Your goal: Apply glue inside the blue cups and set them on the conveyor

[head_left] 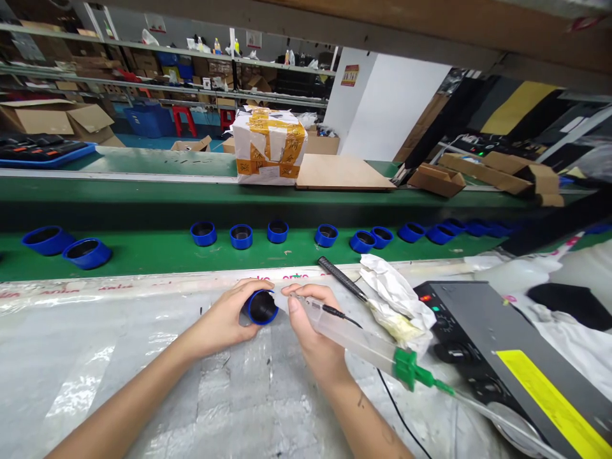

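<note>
My left hand (228,317) is closed around a small blue cup-shaped part with a black inside (261,307), held on its side just above the plastic-covered bench (143,357). My right hand (310,319) grips a clear syringe-like dispenser (354,338) with a green end fitting (406,368). The dispenser's tip points into the blue part's opening. A thin clear tube runs from the green fitting to the lower right.
Several blue cups (241,236) stand in a row on the green conveyor belt (157,252) beyond the bench. A black pen-like tool (342,278) and crumpled white wipes (392,296) lie to the right. A grey control box (502,350) sits at right. A taped carton (269,145) stands on the far belt.
</note>
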`<act>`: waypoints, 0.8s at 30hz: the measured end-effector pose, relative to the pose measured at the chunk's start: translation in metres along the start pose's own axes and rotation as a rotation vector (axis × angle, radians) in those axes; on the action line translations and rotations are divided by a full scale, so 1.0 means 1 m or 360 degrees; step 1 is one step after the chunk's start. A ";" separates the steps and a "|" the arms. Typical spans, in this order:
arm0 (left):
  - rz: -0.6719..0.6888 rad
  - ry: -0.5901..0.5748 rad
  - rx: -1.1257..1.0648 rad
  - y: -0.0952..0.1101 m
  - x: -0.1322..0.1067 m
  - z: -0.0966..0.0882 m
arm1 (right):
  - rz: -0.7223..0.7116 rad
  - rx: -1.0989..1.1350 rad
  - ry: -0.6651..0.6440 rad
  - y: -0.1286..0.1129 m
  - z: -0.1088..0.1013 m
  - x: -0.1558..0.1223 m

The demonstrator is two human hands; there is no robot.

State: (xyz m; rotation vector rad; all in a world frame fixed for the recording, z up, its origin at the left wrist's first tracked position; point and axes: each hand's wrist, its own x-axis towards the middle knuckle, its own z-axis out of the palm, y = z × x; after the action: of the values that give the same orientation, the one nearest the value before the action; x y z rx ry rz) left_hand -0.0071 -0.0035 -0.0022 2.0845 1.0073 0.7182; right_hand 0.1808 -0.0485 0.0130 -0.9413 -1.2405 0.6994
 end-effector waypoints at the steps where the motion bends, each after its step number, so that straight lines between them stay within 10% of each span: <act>1: -0.0002 0.0001 -0.0001 0.000 0.000 0.000 | -0.0002 -0.0008 0.0004 0.001 0.000 0.000; 24: 0.0017 0.0017 0.0087 -0.001 -0.001 -0.002 | -0.0036 -0.0263 -0.0019 -0.006 -0.009 0.000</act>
State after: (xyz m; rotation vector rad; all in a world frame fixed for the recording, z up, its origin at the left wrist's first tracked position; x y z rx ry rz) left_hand -0.0096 -0.0032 -0.0016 2.1365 1.0328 0.7152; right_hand 0.1888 -0.0527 0.0175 -1.0582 -1.3324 0.5920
